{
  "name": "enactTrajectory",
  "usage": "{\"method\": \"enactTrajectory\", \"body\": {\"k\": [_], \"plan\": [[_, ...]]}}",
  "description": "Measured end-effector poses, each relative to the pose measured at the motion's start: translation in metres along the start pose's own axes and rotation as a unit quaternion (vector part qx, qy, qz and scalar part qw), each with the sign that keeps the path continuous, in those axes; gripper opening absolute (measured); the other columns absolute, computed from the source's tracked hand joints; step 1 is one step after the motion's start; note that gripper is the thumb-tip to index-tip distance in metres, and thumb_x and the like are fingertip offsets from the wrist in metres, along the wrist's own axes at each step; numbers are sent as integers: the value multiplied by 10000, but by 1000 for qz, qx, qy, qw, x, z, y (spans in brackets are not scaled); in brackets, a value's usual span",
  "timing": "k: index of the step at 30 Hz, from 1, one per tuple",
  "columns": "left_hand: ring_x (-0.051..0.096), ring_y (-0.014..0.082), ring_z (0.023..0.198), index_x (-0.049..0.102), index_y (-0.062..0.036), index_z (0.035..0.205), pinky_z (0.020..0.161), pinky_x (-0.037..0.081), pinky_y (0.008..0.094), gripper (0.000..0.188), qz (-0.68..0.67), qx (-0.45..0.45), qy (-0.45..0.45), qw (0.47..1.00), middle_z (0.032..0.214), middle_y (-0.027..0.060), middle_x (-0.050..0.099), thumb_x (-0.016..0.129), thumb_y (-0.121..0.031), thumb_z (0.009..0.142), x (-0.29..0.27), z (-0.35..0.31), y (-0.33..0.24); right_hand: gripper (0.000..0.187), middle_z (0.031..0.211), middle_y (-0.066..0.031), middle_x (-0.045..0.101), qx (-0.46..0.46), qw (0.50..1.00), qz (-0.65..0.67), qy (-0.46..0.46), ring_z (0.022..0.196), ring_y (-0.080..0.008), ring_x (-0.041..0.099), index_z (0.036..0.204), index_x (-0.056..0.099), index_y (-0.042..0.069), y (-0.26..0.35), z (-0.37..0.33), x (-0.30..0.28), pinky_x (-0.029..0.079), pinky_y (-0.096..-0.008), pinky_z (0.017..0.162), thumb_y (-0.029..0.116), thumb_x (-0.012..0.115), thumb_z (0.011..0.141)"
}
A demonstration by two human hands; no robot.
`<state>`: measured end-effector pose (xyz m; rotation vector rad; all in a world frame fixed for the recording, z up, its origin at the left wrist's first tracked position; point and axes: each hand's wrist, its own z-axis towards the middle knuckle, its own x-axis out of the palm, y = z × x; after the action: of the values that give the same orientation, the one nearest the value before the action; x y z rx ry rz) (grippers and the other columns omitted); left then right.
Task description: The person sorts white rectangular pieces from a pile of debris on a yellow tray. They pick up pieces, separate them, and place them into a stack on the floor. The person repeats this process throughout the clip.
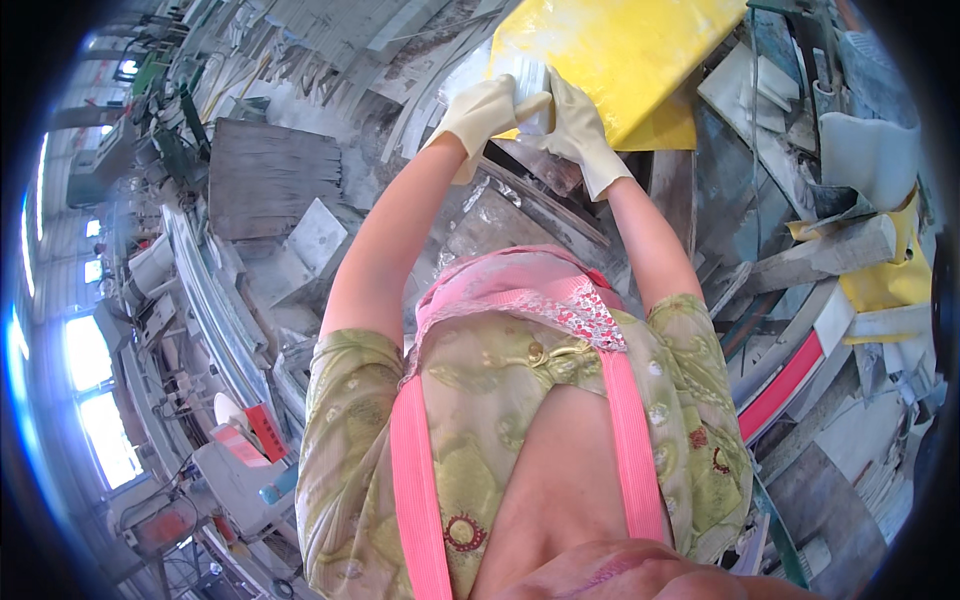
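Observation:
Both my hands wear cream rubber gloves and reach out ahead of me at the top of the view. Between them is a small bundle of pale grey-white strips (531, 88), its long side pointing away from me. My left hand (482, 112) has its fingers closed round the bundle's left side. On the right side, my right hand (577, 118) grips it too, fingers along the edge. The bundle is at the near left corner of a bright yellow sheet (625, 60) dusted with white. The far end of the bundle and some fingertips are hard to make out.
Stacks of long pale strips (330, 35) lie beyond to the left. A grey weathered board (265, 180) stands left of my arm. Broken slabs (765, 95), a whitish curved container (868, 160) and a pink-red strip (785, 390) are at right. Dusty debris surrounds me.

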<state>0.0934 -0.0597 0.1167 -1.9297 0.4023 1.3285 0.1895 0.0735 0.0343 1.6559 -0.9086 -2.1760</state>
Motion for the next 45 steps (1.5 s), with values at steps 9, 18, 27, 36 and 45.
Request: {"method": "enactTrajectory", "body": {"k": [9,18,27,36,45], "plan": [[715,310,992,773,-67,1052,840,542,398,699,112,-93,88,985,1068,171,743,663,-697,768,0,24,-40,1354,1581,-232,366,24,996,80,12,1435,-371,391,1589,189,-26,-20,-3,24,320,-415,1211,485,942,585],[725,271,835,775,-14,1023,727,541,377,604,-80,-69,-4,994,914,150,760,661,-577,834,8,17,7,1185,1615,-242,306,50,993,109,1,1504,-350,301,1590,219,-11,-15,-20,24,289,-412,1222,421,889,713],[681,164,746,704,16,1104,605,484,263,459,-667,-142,6,731,922,109,739,674,-409,933,4,-32,204,509,1473,-182,535,75,959,189,-198,1408,-268,453,1445,501,-33,35,-13,24,332,-382,1183,122,646,983],[660,206,760,730,45,1061,650,504,356,478,-489,-354,-197,773,920,109,726,759,-381,846,-44,-80,539,393,1415,-169,596,70,944,177,-269,1312,-242,538,1391,518,-97,146,72,70,363,-377,1151,112,503,1059],[714,331,954,697,65,1113,831,524,399,588,-217,-520,-115,818,1054,230,726,740,-442,817,-86,-110,693,380,1293,-136,681,105,948,274,-125,1192,-150,597,1403,532,-53,194,203,180,412,-285,1062,81,543,1047]]}}
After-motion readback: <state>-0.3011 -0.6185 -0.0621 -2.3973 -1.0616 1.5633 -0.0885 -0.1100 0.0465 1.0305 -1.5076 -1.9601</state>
